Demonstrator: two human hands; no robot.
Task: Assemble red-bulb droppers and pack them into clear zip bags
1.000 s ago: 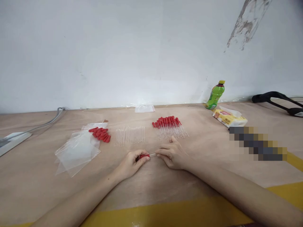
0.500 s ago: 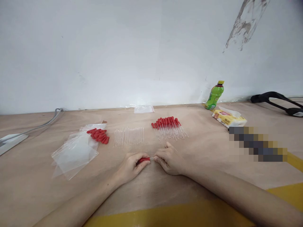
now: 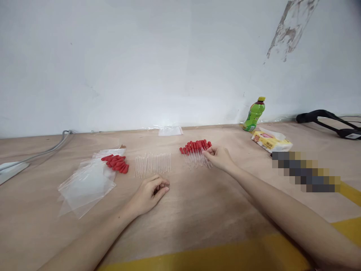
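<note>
My left hand [image 3: 153, 194] rests on the table with loosely curled fingers. A gap shows between its thumb and fingertips, and nothing is in it. At the right end of the row of red-bulbed glass droppers [image 3: 194, 147], my right hand [image 3: 218, 157] pinches a dropper by its tube, the bulb lying over the others. My fingers partly cover the droppers at that end. Loose clear glass tubes [image 3: 153, 162] lie side by side beyond my left hand. Several loose red rubber bulbs [image 3: 117, 163] are heaped to the left, partly on clear plastic bags [image 3: 87, 184].
A green bottle [image 3: 254, 114] and a yellow tissue pack [image 3: 271, 141] stand at the back right, near a black frame-like object [image 3: 329, 120]. A small clear bag [image 3: 170, 131] lies by the wall. A grey cable [image 3: 58, 145] runs along the left.
My right hand has moved forward and right to the dropper row, carrying the dropper. My left hand has let go of the red bulb and drawn slightly left.
</note>
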